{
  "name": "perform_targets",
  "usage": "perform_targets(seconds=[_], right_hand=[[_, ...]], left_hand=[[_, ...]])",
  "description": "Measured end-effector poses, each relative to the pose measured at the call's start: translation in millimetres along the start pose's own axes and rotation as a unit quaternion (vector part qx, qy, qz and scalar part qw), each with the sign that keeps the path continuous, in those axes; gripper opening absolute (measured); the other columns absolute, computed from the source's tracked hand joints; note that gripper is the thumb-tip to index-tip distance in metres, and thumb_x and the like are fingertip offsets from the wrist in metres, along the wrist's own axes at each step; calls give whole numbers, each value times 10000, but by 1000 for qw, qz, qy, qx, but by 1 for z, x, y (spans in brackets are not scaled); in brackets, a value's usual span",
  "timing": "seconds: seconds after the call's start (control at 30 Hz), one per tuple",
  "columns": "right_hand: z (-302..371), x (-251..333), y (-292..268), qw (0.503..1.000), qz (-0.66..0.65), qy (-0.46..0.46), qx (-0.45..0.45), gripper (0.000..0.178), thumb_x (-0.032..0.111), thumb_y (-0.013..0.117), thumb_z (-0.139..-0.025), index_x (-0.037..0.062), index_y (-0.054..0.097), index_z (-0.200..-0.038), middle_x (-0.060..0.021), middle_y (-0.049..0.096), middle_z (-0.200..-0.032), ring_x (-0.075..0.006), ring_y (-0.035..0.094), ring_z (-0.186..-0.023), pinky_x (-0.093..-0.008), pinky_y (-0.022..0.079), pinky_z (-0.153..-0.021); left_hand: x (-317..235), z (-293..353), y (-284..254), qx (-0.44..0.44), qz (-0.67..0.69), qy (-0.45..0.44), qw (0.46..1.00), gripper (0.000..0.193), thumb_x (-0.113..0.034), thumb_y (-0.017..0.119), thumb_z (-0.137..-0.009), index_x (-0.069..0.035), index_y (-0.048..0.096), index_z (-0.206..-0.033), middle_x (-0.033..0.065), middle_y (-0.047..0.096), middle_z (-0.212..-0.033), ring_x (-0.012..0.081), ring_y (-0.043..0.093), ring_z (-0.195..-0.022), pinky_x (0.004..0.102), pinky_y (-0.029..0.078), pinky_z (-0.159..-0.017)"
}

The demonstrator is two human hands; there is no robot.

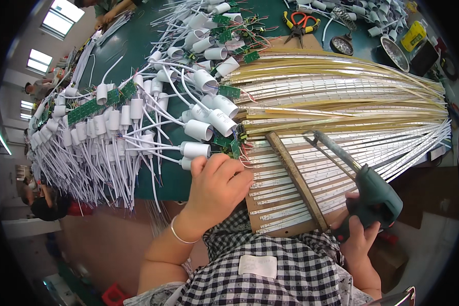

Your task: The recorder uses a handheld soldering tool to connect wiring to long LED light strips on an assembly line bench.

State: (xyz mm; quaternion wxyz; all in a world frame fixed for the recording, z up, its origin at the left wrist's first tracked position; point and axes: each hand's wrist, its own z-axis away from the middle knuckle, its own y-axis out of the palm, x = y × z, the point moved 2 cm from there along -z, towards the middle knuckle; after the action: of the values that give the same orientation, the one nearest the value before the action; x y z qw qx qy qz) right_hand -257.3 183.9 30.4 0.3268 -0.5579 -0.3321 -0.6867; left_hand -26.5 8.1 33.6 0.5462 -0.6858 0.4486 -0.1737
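In my right hand (359, 232) is a dark green soldering gun (377, 194), its long metal tip pointing up and left over the LED strips. My left hand (220, 186) is closed with its fingertips at the left ends of the white LED strips (278, 189), beside thin red wires (246, 155); what it pinches is hidden. Just above that hand lie white lamp sockets (195, 149) with cables and small green circuit boards (234, 149). A narrow worn bar (298, 181) lies across the strips, between my two hands.
A brown board (257, 217) under the strips reaches over the table's near edge. More sockets and cables (107, 132) pile up at left on the green table (171, 178). Orange-handled pliers (301, 28), a wire-coil soldering stand (343, 35), a metal bowl (394, 53) and a yellow bottle (414, 35) stand farther back.
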Motion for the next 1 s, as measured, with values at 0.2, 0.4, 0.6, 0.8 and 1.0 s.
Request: perform_targets(seconds=[0.2,0.4,0.6,0.8,1.0], right_hand=[[1,1,-7,999,-39,-22,-20,528,80,542,-846,-60,357,-1320,-216,549,-1217,-186,609,-649,-285,513,-589],[12,-2,-13,998,-51,-22,-42,560,92,539,-839,-20,331,-1346,-212,546,-1196,-194,599,-618,-285,498,-538],[13,8,1,980,-192,-20,-56,477,105,567,-839,1,395,-1272,-202,587,-1039,-219,622,-620,-310,520,-547],[4,8,36,986,-140,70,55,304,0,587,-807,-30,503,-1098,-136,625,-866,-203,633,-681,-315,526,-618],[-5,-16,85,980,10,79,181,267,53,640,-808,-26,589,-1058,-50,647,-914,-120,613,-810,-263,502,-715]], left_hand=[[42,-93,-32,-97,-105,117,983,157,-98,728,-711,-129,686,-859,-4,605,-875,226,552,-898,380,373,-817],[83,-124,-6,37,-124,108,986,81,-158,691,-782,-113,685,-848,-1,657,-849,204,575,-893,364,376,-869],[92,-107,-27,-40,159,-37,986,47,-85,588,-850,-57,621,-831,51,626,-832,182,573,-834,325,429,-785],[10,-40,-63,17,160,34,986,80,-27,627,-760,-62,600,-827,53,611,-814,179,575,-756,286,418,-686],[-28,5,-27,-33,209,14,977,169,-66,702,-677,-100,597,-805,27,613,-733,218,560,-644,347,362,-664]])
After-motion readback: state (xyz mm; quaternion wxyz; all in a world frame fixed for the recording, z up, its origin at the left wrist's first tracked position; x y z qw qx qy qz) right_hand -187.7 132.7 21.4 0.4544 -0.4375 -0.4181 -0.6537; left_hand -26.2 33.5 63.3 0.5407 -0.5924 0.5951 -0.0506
